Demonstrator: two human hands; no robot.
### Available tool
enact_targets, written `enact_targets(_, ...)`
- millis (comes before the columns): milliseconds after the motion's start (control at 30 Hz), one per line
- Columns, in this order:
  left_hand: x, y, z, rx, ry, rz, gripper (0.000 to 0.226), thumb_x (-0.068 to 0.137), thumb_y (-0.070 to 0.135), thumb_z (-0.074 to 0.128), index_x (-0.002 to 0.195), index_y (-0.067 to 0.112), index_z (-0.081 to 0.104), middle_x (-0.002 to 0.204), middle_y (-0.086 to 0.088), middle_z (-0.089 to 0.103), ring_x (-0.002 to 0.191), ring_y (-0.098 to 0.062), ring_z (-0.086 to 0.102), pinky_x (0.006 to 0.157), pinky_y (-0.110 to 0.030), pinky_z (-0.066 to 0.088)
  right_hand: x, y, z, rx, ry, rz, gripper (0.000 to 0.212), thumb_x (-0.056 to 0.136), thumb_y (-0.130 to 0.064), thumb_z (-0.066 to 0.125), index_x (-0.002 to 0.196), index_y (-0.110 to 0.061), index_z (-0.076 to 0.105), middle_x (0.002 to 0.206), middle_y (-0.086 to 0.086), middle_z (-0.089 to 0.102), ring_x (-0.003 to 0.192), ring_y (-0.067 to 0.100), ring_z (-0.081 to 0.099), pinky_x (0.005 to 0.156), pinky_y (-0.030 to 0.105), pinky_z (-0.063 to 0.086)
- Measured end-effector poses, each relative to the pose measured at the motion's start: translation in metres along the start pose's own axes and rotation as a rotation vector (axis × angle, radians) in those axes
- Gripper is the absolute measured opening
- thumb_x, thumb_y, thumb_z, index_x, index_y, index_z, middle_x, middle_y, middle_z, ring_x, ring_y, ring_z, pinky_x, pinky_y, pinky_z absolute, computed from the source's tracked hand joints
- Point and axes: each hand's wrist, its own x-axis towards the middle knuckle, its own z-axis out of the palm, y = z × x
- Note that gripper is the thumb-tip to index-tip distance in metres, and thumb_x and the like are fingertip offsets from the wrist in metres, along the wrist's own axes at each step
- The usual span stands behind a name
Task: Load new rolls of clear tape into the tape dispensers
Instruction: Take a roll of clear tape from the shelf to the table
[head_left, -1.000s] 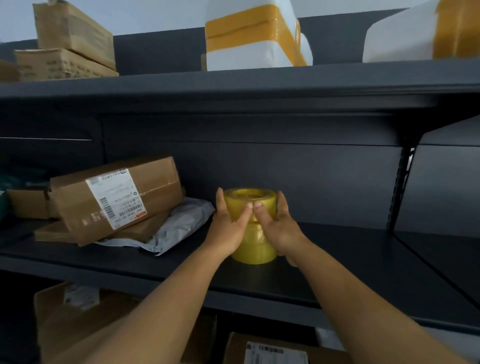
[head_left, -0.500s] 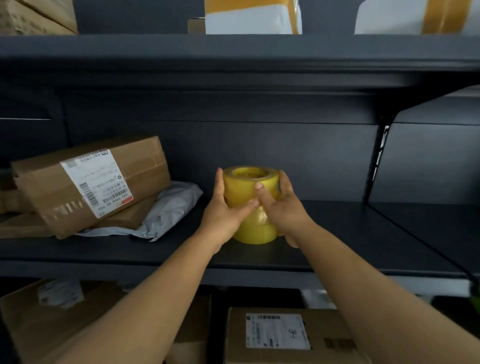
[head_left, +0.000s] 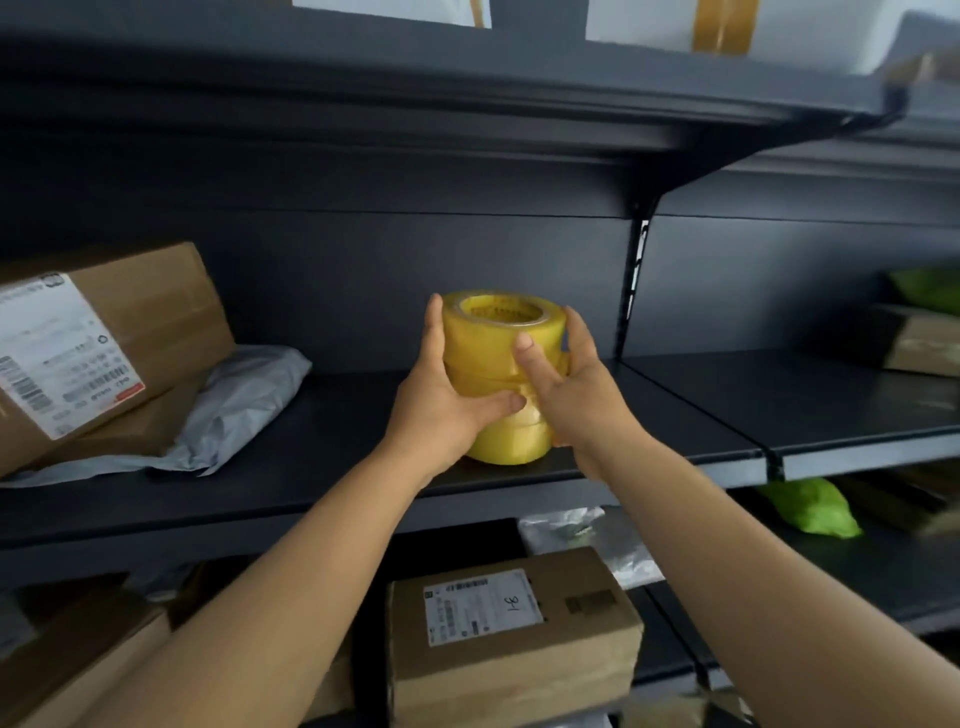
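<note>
The stack of tape rolls (head_left: 496, 384) stands upright on the dark shelf (head_left: 332, 457), close to its front edge and just left of the seam where the next shelf section (head_left: 810, 415) begins. Bare shelf lies left of the stack as far as the grey bag (head_left: 234, 410), and bare surface continues right across the seam. The upper shelf (head_left: 467, 88) hangs well above the stack's top.

Count: one stack of yellowish rolls; the number of rolls in it cannot be told exactly. Two brown boxes sit at the shelf's left end, the labelled box (head_left: 98, 348) tilted on a flatter box (head_left: 130, 431), with the grey bag under and beside them. One labelled box (head_left: 514, 634) is on the level below, and one green bag (head_left: 808, 506) lies lower right.

The left hand (head_left: 441, 405) grips the stack's left side, fingers up along the far side, thumb curled across the front lower down. The right hand (head_left: 576, 384) grips the right side, thumb pressed on the front of the top roll, fingers wrapped behind. Both hands are spread to the stack's width.
</note>
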Motion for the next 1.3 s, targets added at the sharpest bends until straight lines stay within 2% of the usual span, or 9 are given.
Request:
enact_targets(233, -0.03, 0.04, 0.063, -0.054, -0.175, 0.078, 0.121, 0.069, 0.026, 0.084, 0.145, 0.052, -0.007, 0.146, 0.011, 0.035, 0.113, -0.006, 0.042, 0.092, -0.03, 0.042, -0.051, 0.005, -0.079, -0.094, 0.199, 0.015, 0.079, 0.087, -0.062, 0.049, 0.151, -0.042, 0.006, 0.149, -0.005, 0.037, 0.126, 0.023, 0.047, 0.094, 0.038, 0.046)
enact_targets(433, -0.082, 0.076, 0.128, -0.109, -0.318, 0.132, 0.12, 0.069, 0.029, 0.083, 0.144, 0.052, -0.007, 0.148, 0.012, 0.033, 0.119, -0.007, 0.04, 0.097, -0.035, 0.043, -0.118, 0.011, -0.155, -0.076, 0.322, 0.061, 0.081, 0.086, -0.061, 0.052, 0.149, -0.044, 0.005, 0.147, -0.004, 0.039, 0.125, 0.023, 0.048, 0.099, 0.048, 0.047)
enact_targets(600, -0.145, 0.108, 0.184, -0.181, -0.451, 0.133, 0.12, 0.069, 0.028, 0.083, 0.144, 0.054, -0.006, 0.149, 0.012, 0.031, 0.126, -0.011, 0.04, 0.104, -0.046, 0.041, -0.193, 0.019, -0.22, -0.128, 0.433, 0.113, 0.079, 0.088, -0.06, 0.05, 0.151, -0.043, 0.005, 0.148, -0.006, 0.036, 0.115, 0.014, 0.043, 0.091, 0.035, 0.043)
enact_targets(667, -0.176, 0.123, 0.206, -0.19, -0.502, 0.131, 0.12, 0.068, 0.028, 0.083, 0.143, 0.055, -0.007, 0.15, 0.011, 0.03, 0.13, -0.013, 0.039, 0.105, -0.048, 0.041, -0.226, 0.021, -0.247, -0.141, 0.475, 0.137, 0.08, 0.087, -0.06, 0.051, 0.151, -0.043, 0.005, 0.148, -0.005, 0.037, 0.116, 0.014, 0.044, 0.092, 0.036, 0.043)
enact_targets(833, -0.248, 0.155, 0.255, -0.26, -0.631, 0.123, 0.122, 0.07, 0.025, 0.083, 0.145, 0.051, -0.009, 0.149, 0.01, 0.031, 0.122, -0.008, 0.038, 0.094, -0.034, 0.04, -0.307, 0.028, -0.3, -0.131, 0.58, 0.195, 0.083, 0.084, -0.062, 0.056, 0.149, -0.044, 0.008, 0.147, -0.001, 0.04, 0.126, 0.026, 0.047, 0.102, 0.05, 0.043)
enact_targets(1000, -0.321, 0.187, 0.299, -0.311, -0.75, 0.143, 0.12, 0.071, 0.022, 0.081, 0.147, 0.047, -0.009, 0.147, 0.011, 0.033, 0.116, -0.007, 0.039, 0.091, -0.032, 0.041, -0.39, 0.028, -0.351, -0.136, 0.664, 0.235, 0.08, 0.086, -0.059, 0.055, 0.15, -0.043, 0.01, 0.138, -0.004, 0.045, 0.12, 0.023, 0.049, 0.101, 0.051, 0.044)
enact_targets(1133, -0.37, 0.212, 0.336, -0.367, -0.844, 0.127, 0.121, 0.07, 0.021, 0.082, 0.145, 0.051, -0.007, 0.15, 0.009, 0.031, 0.13, -0.018, 0.041, 0.104, -0.051, 0.041, -0.446, 0.029, -0.391, -0.164, 0.74, 0.27, 0.076, 0.088, -0.058, 0.053, 0.149, -0.044, 0.01, 0.122, -0.012, 0.042, 0.111, 0.019, 0.047, 0.097, 0.048, 0.045)
enact_targets(1233, -0.402, 0.228, 0.37, -0.375, -0.922, 0.125, 0.121, 0.07, 0.019, 0.082, 0.145, 0.051, -0.008, 0.148, 0.009, 0.033, 0.131, -0.02, 0.042, 0.104, -0.055, 0.04, -0.483, 0.033, -0.419, -0.139, 0.818, 0.294, 0.071, 0.089, -0.054, 0.054, 0.147, -0.045, 0.014, 0.109, -0.017, 0.042, 0.106, 0.016, 0.047, 0.095, 0.046, 0.045)
enact_targets(1300, -0.419, 0.236, 0.396, -0.371, -0.972, 0.117, 0.121, 0.07, 0.019, 0.082, 0.144, 0.052, -0.007, 0.149, 0.008, 0.033, 0.131, -0.021, 0.042, 0.104, -0.055, 0.04, -0.503, 0.04, -0.439, -0.128, 0.865, 0.299, 0.07, 0.089, -0.052, 0.055, 0.146, -0.045, 0.016, 0.112, -0.016, 0.044, 0.107, 0.017, 0.049, 0.097, 0.047, 0.046)
